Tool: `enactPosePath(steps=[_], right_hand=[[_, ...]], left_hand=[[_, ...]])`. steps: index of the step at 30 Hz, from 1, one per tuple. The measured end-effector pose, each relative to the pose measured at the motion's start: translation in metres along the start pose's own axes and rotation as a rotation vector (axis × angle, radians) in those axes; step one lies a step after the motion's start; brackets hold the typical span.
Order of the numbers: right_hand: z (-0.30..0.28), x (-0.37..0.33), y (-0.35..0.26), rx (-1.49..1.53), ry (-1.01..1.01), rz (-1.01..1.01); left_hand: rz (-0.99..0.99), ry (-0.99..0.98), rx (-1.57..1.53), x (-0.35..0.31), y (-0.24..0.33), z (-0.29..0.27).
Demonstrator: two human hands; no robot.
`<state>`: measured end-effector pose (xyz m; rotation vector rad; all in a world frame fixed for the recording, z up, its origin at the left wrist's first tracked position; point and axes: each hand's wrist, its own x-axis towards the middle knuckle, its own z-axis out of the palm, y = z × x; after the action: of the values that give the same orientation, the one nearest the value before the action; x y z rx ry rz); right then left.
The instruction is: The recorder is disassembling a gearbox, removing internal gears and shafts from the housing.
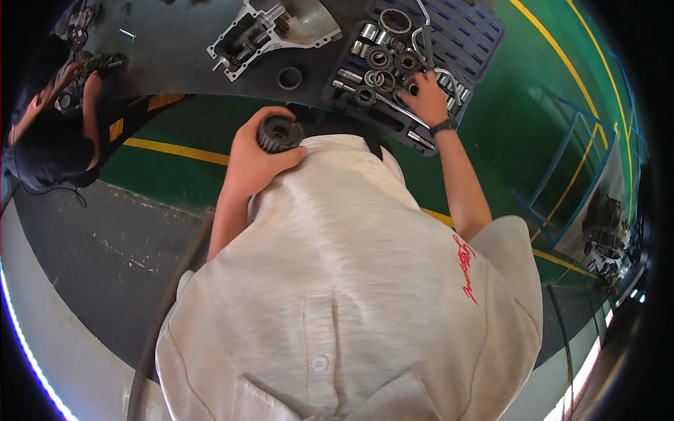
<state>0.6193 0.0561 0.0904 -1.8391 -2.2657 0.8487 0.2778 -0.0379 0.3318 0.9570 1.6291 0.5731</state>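
My left hand (254,158) is wrapped round a dark toothed gear (279,135), held close in front of my shirt with its bore facing up. Over an open socket-set case (486,43) at the far right, my right hand (427,103) has its fingers curled down on a ring-shaped gear (412,90), which they partly cover. Beside those fingers, in the case, sit another gear (407,63), a toothed gear (379,57), a small gear (365,95) and thin rings (383,81). Chrome sockets (368,31) and a long bar (404,111) lie among them.
On the dark table stands an open metal gearbox housing (263,35), with a dark ring (289,78) near the table edge. A bolt (128,33) lies further left. At far left a co-worker (53,140) handles metal parts. A blue frame (569,165) stands right.
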Motion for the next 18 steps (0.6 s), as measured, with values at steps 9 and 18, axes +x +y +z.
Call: enactPosePath(steps=[9, 18], right_hand=[[-0.018, -0.039, -0.021, 0.428, 0.102, 0.249], [-0.153, -0.04, -0.191, 1.345, -0.344, 0.045]], left_hand=[[0.074, -0.152, 0.019, 0.022, 0.026, 0.013], [0.139, -0.217, -0.005, 0.016, 0.033, 0.019]])
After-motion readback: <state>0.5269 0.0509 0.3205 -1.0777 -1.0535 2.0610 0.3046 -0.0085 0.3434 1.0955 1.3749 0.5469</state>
